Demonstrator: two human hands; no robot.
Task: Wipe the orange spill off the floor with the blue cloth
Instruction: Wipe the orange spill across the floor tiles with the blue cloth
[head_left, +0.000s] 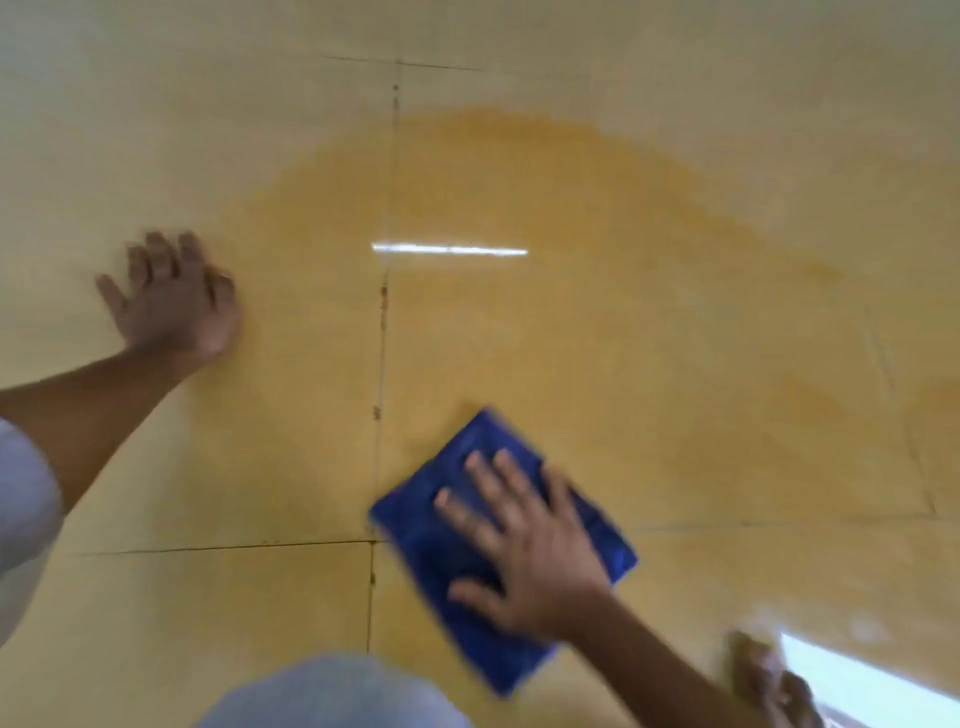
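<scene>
A wide orange spill spreads over the pale tiled floor, from the centre of the view out to the right. The folded blue cloth lies flat on the floor at the spill's near edge. My right hand presses down on the cloth with fingers spread, palm flat on top of it. My left hand rests flat on the floor to the left of the spill, fingers apart, holding nothing. The picture is blurred by motion.
Dark grout lines cross the floor tiles under the spill. My knee in light trousers is at the bottom edge. A bare foot and a bright patch of light sit at the bottom right.
</scene>
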